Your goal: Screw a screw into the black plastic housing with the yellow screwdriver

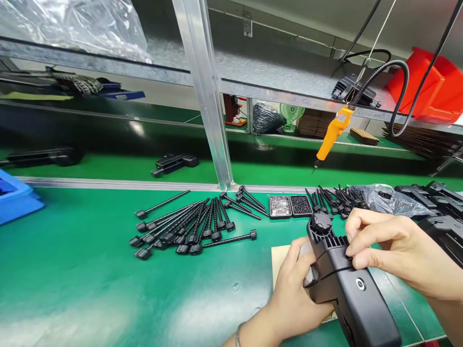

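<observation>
A long black plastic housing with a round knob at its far end lies tilted over a tan pad at the near right of the green bench. My left hand grips its left side from below. My right hand rests its fingertips on the ribbed top of the housing, just behind the knob. A pile of black knobbed rods lies to the left of my hands.
Two small trays of tiny parts sit behind the housing, with more black rods and a plastic bag to their right. An orange electric screwdriver hangs above. Black housings stack at far right; a blue bin stands left.
</observation>
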A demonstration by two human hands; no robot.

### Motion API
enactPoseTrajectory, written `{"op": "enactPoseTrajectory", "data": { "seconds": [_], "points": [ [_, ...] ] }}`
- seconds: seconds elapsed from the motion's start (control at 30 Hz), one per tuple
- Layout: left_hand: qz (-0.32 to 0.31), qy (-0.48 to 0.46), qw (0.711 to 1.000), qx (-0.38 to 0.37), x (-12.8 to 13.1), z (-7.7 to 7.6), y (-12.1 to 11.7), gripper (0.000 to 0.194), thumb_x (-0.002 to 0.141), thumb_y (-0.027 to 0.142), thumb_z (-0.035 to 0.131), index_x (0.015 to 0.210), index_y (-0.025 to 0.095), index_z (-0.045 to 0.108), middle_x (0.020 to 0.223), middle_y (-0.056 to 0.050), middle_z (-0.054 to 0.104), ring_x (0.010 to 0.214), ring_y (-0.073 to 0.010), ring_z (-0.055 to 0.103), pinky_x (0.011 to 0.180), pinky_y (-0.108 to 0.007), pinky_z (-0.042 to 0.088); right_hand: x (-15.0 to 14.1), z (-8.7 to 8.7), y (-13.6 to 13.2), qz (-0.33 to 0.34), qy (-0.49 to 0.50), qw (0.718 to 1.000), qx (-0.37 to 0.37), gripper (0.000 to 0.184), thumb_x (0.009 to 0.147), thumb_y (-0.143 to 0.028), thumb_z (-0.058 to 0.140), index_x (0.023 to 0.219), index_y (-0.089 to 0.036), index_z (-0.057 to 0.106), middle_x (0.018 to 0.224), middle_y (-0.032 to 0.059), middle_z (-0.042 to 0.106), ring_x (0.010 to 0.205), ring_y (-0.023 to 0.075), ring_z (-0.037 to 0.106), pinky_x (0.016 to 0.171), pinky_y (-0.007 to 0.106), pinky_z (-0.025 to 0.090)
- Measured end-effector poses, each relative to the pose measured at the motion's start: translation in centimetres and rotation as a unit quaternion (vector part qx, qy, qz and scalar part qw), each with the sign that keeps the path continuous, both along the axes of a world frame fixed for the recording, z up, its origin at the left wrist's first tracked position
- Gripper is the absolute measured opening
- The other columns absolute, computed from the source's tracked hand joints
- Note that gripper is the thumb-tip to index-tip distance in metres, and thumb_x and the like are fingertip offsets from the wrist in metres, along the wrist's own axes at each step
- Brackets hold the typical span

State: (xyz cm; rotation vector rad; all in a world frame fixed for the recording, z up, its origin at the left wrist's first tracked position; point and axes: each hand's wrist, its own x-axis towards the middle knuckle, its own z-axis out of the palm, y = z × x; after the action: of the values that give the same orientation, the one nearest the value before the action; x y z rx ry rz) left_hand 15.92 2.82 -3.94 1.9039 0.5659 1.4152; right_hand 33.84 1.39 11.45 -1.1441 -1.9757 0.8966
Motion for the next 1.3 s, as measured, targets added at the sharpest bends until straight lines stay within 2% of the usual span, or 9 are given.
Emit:
{"op": "enactPoseTrajectory", "data": {
  "seconds": [0.13,0.27,0.57,0.8,0.93,1.03,1.17,1.3],
  "points": [
    [-0.001,-0.001,1.0,0.007,-0.1,0.2,0.1,0.057,0.073,0.015,0.076,0.124,0.028,0.055,0.127,-0.008,0.06,0.119,-0.0278,0.056,0.096,-0.043,0.055,-0.2,0.5,0.8,0.003,0.018,0.995,-0.094,0.023,0.086,-0.044,0.081,0.072,-0.025,0.079,0.079,-0.0009,0.055,0.07,0.0077,0.052,0.064,0.019,0.043],
    [-0.002,-0.002,1.0,0.003,-0.1,0.3,0.0,0.054,0.072,0.017,0.078,0.12,0.027,0.056,0.124,-0.009,0.059,0.116,-0.0276,0.058,0.093,-0.042,0.056,-0.4,1.5,1.2,0.018,0.003,0.99,-0.143,0.028,0.08,-0.047,0.084,0.068,-0.023,0.078,0.074,-0.0008,0.054,0.068,0.0085,0.049,0.062,0.021,0.04],
    [0.003,-0.014,1.0,0.002,0.0,0.7,0.0,0.057,0.07,0.012,0.077,0.12,0.029,0.056,0.12,-0.007,0.061,0.111,-0.0276,0.06,0.09,-0.042,0.057,-0.7,2.7,2.0,0.006,-0.083,0.989,-0.124,0.031,0.079,-0.048,0.081,0.059,-0.025,0.074,0.068,0.0018,0.056,0.061,0.0131,0.051,0.055,0.026,0.04],
    [0.003,-0.008,1.0,0.003,-0.1,0.7,0.0,0.059,0.07,0.012,0.077,0.122,0.029,0.056,0.121,-0.007,0.061,0.113,-0.0269,0.059,0.091,-0.041,0.057,-0.7,2.5,2.1,0.02,-0.068,0.987,-0.142,0.034,0.078,-0.054,0.083,0.061,-0.026,0.075,0.068,0.0021,0.056,0.062,0.0132,0.052,0.055,0.026,0.041],
    [0.004,0.001,1.0,-0.003,-0.1,0.6,0.0,0.06,0.071,0.014,0.076,0.125,0.029,0.055,0.121,-0.007,0.062,0.111,-0.0272,0.058,0.091,-0.041,0.056,-0.7,2.3,2.1,0.016,-0.065,0.988,-0.138,0.03,0.077,-0.049,0.084,0.06,-0.026,0.075,0.067,0.0009,0.056,0.062,0.013,0.052,0.057,0.027,0.039],
    [0.002,0.001,1.0,-0.001,-0.1,0.5,0.0,0.059,0.072,0.013,0.074,0.125,0.029,0.055,0.123,-0.006,0.061,0.113,-0.027,0.057,0.092,-0.041,0.055,-0.7,2.3,2.3,0.019,-0.074,0.986,-0.145,0.023,0.076,-0.038,0.083,0.059,-0.026,0.073,0.067,0.0,0.057,0.063,0.0128,0.053,0.058,0.027,0.038],
    [0.004,0.016,1.0,-0.019,-0.1,0.5,0.0,0.058,0.072,0.013,0.075,0.125,0.029,0.057,0.122,-0.006,0.06,0.112,-0.0269,0.056,0.094,-0.042,0.054,-0.9,2.4,2.8,0.008,-0.081,0.98,-0.181,0.019,0.07,-0.032,0.081,0.056,-0.024,0.072,0.067,0.0006,0.057,0.061,0.0136,0.051,0.055,0.027,0.035],
    [0.012,0.027,0.999,-0.012,-0.1,0.4,0.0,0.058,0.074,0.019,0.079,0.126,0.029,0.057,0.121,-0.007,0.06,0.11,-0.0273,0.057,0.093,-0.043,0.055,-1.2,2.1,3.3,-0.037,-0.034,0.958,-0.281,0.025,0.055,-0.033,0.086,0.053,-0.02,0.064,0.063,-0.0002,0.054,0.06,0.0144,0.05,0.054,0.026,0.034]
  ]
}}
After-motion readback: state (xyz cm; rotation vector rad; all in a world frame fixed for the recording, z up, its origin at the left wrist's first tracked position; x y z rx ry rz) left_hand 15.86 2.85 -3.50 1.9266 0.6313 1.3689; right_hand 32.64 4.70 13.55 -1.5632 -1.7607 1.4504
